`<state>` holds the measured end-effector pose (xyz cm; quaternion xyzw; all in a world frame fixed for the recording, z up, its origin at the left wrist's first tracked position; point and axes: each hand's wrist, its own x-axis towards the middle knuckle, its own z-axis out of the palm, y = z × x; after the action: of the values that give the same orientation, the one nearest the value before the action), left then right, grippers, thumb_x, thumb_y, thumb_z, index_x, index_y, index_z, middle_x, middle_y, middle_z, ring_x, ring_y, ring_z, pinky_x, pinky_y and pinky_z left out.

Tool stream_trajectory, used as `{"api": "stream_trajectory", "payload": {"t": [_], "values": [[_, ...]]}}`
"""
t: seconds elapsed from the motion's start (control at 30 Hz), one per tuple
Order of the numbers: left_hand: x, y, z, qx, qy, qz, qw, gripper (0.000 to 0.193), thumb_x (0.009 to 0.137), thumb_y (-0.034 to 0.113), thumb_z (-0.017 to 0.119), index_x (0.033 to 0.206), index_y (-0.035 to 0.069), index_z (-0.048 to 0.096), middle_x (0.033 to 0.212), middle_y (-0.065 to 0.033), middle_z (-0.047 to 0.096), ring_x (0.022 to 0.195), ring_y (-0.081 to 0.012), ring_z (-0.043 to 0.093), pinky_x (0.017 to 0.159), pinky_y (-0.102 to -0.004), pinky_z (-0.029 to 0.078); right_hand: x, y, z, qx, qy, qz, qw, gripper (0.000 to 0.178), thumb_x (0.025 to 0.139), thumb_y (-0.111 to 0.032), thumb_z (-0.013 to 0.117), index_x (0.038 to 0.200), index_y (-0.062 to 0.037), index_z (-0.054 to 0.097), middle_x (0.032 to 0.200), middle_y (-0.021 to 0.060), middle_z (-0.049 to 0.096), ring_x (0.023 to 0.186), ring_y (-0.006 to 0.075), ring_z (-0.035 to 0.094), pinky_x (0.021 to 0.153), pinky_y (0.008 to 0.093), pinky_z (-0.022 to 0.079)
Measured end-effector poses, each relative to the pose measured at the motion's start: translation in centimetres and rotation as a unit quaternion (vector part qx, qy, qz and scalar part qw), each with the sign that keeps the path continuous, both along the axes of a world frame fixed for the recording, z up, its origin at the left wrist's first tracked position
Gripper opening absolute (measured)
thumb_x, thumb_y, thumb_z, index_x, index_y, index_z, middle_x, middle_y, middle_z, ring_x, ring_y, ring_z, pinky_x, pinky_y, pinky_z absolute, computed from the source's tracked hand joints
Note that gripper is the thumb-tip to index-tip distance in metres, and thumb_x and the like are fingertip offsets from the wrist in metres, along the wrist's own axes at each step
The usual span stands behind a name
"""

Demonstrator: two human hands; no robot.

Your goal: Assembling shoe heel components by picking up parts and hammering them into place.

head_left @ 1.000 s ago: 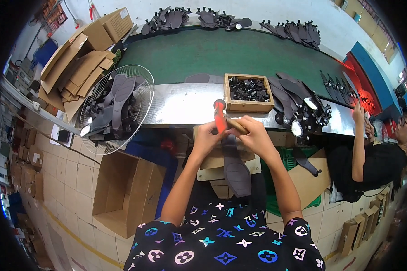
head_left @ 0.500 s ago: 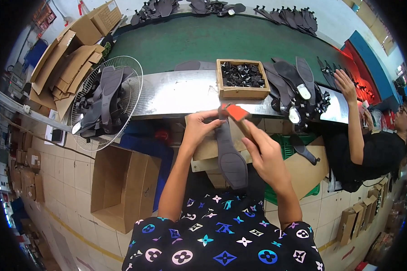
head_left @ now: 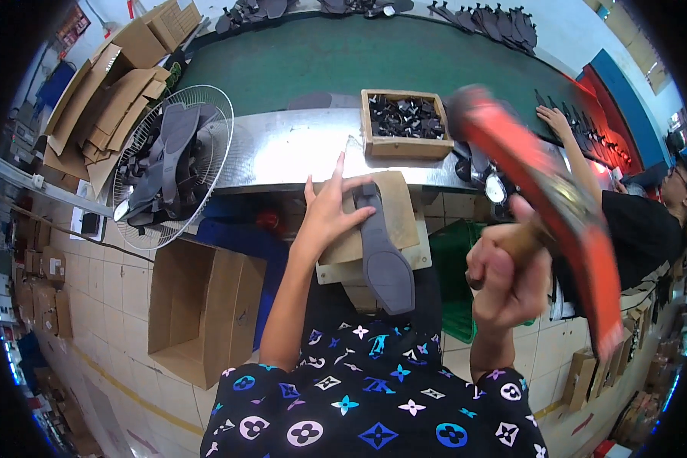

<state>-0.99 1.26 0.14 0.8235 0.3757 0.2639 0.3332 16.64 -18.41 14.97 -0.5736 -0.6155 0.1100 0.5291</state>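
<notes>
A dark grey shoe sole [head_left: 389,271] lies over a tan board [head_left: 395,200] on a small stand in front of me, its wide end toward my body. My left hand [head_left: 332,210] is open beside the narrow far end, fingers spread, with the thumb resting on the sole. My right hand [head_left: 507,278] is closed around the wooden handle of a hammer with a red head [head_left: 565,195]. The hammer is raised to the right, close to the camera and partly blurred. A wooden box [head_left: 406,146] of small black parts stands on the metal bench edge beyond the sole.
At left, a wire fan guard [head_left: 225,164] holds several soles, with an open cardboard box [head_left: 179,313] below. A green conveyor belt [head_left: 320,65] runs behind the metal ledge [head_left: 267,149]. On the right, a co-worker's arm [head_left: 584,164] reaches toward black straps. A green crate [head_left: 458,267] stands low at right.
My right hand has lifted the hammer up and right, away from the sole's far end. My left fingers have spread from their pinch there. The co-worker's hand has moved left and toward the belt.
</notes>
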Motion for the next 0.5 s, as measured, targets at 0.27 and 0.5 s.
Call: {"api": "stream_trajectory", "payload": {"t": [0.27,0.5], "values": [[-0.3,0.1,-0.8,0.166,-0.011,-0.050,0.985,0.025,0.087,0.024,0.070,0.109,0.015,0.076,0.124,-0.0007,0.070,0.142,-0.0263,0.044,0.114,-0.0660,0.007,0.3,4.4,-4.5,0.019,-0.036,-0.018,0.999,0.031,0.094,-0.001,0.061,0.124,0.0049,0.060,0.095,0.0207,0.069,0.077,0.0310,0.069,0.070,0.0380,0.054],[-2.7,-9.8,9.1,-0.189,-0.168,-0.218,0.943,0.024,0.095,0.018,0.064,0.087,-0.004,0.068,0.068,-0.0115,0.055,0.063,-0.0224,0.056,0.059,-0.0334,0.042,3.1,6.6,-6.9,-0.044,-0.194,0.025,0.980,0.047,0.090,-0.010,0.069,0.136,-0.0072,0.058,0.095,0.0116,0.067,0.075,0.0295,0.066,0.064,0.0381,0.053]]}}
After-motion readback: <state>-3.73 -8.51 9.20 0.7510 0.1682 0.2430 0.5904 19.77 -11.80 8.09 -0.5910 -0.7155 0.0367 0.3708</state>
